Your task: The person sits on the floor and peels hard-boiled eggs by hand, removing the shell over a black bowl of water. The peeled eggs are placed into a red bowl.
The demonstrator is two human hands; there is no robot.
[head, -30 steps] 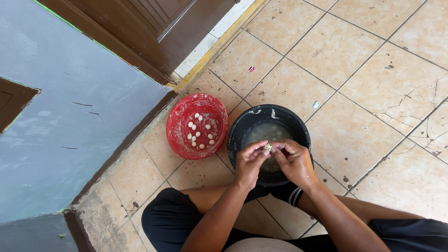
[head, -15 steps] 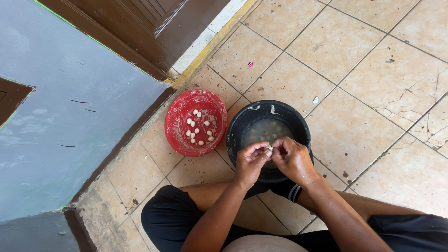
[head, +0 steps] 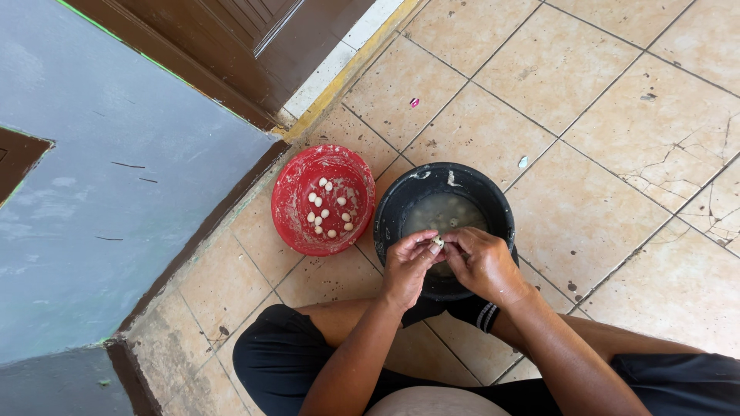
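My left hand [head: 406,267] and my right hand [head: 481,263] meet over the near rim of a black bucket [head: 487,189] that holds cloudy water. Between their fingertips they pinch one small pale round piece [head: 438,242]. To the left of the bucket sits a red bowl [head: 297,182] with several small white round pieces [head: 327,208] lying in it. I sit on the tiled floor with my knees bent around the bucket.
A grey wall [head: 92,192] with a brown skirting runs along the left. A brown wooden door [head: 254,38] and a yellow threshold [head: 347,77] lie at the top. Beige floor tiles [head: 617,154] carry small scraps, one pink [head: 414,102].
The hands stay together over the bucket, fingers working slightly on the small piece. The view has shifted a little.
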